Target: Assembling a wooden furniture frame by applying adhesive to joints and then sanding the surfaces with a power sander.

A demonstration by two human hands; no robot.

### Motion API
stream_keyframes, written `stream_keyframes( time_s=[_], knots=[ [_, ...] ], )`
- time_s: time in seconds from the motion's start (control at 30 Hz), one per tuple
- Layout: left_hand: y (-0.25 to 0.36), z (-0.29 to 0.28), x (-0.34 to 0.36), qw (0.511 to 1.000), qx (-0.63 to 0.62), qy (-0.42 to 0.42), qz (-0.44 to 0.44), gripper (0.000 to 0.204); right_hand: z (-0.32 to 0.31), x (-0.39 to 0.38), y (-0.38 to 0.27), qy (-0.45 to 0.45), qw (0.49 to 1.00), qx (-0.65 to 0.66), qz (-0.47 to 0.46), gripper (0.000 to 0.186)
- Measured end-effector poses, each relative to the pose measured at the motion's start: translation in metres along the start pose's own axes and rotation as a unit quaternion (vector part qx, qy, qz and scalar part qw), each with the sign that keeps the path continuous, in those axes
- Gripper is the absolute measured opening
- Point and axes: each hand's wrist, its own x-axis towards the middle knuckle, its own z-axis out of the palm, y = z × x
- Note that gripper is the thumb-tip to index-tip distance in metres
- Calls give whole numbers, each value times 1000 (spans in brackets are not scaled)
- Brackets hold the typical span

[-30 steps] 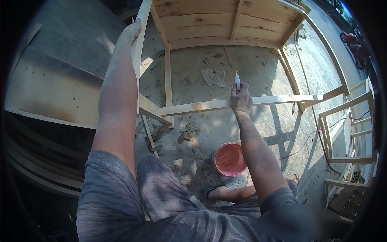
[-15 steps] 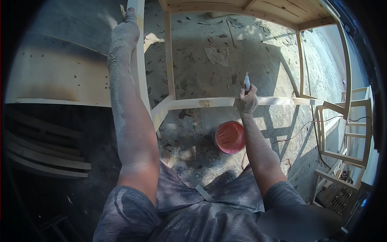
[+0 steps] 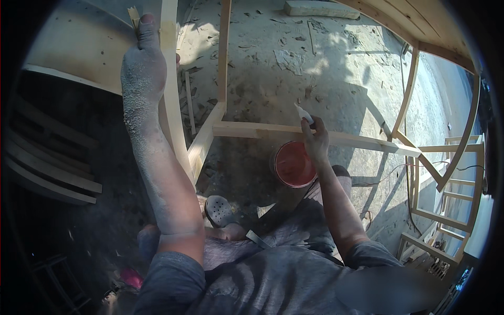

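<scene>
My left hand (image 3: 144, 68), coated in pale sawdust, is closed round an upright wooden beam (image 3: 169, 100) of a frame. A fingertip shows on the beam's far side, and a thin splintered strip of wood (image 3: 134, 19) sticks up beside the thumb. In my right hand (image 3: 317, 139) is a small white glue bottle (image 3: 303, 113), its narrow nozzle pointing up and to the left. That hand is over the frame's crosswise rail (image 3: 262, 129); whether it touches the rail I cannot tell.
Below the rail stands a red-lined bucket (image 3: 294, 164). Wooden panels (image 3: 76, 50) lie at the left, above curved wooden slats (image 3: 52, 176). More bare wooden frames (image 3: 446, 226) stand at the right near a cable. Dry leaves and a wooden block (image 3: 321, 9) are on the floor.
The view has turned, and my legs have shifted as in a step. My left hand keeps its grip on the beam; the glue bottle now tilts left instead of pointing straight up.
</scene>
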Motion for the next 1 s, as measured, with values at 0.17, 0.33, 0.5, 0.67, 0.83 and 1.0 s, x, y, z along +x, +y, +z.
stream_keyframes(
  time_s=[0.17, 0.33, 0.5, 0.67, 0.83, 1.0],
  knots=[
    [-13, -1, -35, 999, -27, 36, -15, 100, -8, 2, -9, -215, 959, 174, 63, 32],
    [-33, -5, -60, 996, -50, 64, -21, 98, 0, 6, -14, -318, 936, 139, 55, 33],
    [-58, -15, -82, 991, -115, 68, 33, 94, 10, -9, -12, -323, 936, 132, 56, 34],
    [-75, -18, -91, 993, -103, 49, 28, 92, 15, -23, -12, -296, 949, 105, 23, 37],
    [-87, -17, -100, 991, -91, 85, 50, 94, 23, -28, -6, -261, 964, 40, -12, 40],
    [-92, -19, -97, 990, -110, 81, 15, 95, 26, -31, -15, -263, 965, 14, -7, 40]
  ],
)
